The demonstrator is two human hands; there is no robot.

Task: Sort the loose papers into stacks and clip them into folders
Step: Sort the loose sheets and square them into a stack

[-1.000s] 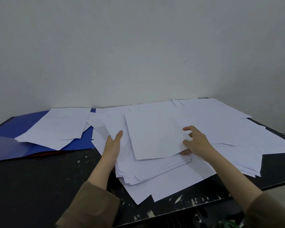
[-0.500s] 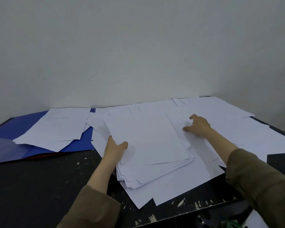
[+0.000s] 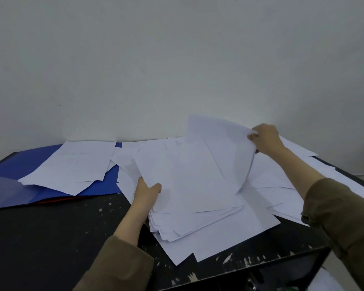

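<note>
A thick stack of white papers (image 3: 193,198) lies in the middle of the black table. My left hand (image 3: 146,193) grips the stack's left edge, thumb on top. My right hand (image 3: 265,138) pinches the far corner of a lifted white sheet (image 3: 225,148), which curls up above the stack. More loose sheets (image 3: 281,177) are spread to the right. An open blue folder (image 3: 19,164) lies at the left with a few white sheets (image 3: 71,164) on it.
The black table (image 3: 40,238) has bare, paint-flecked surface at the front left. A pale wall (image 3: 176,59) stands right behind the table. A dark object (image 3: 286,267) sits below the table's front edge at the lower right.
My right hand has reached farther back and right, taken a sheet by its corner and raised it off the pile. My left hand keeps its hold on the stack's left edge.
</note>
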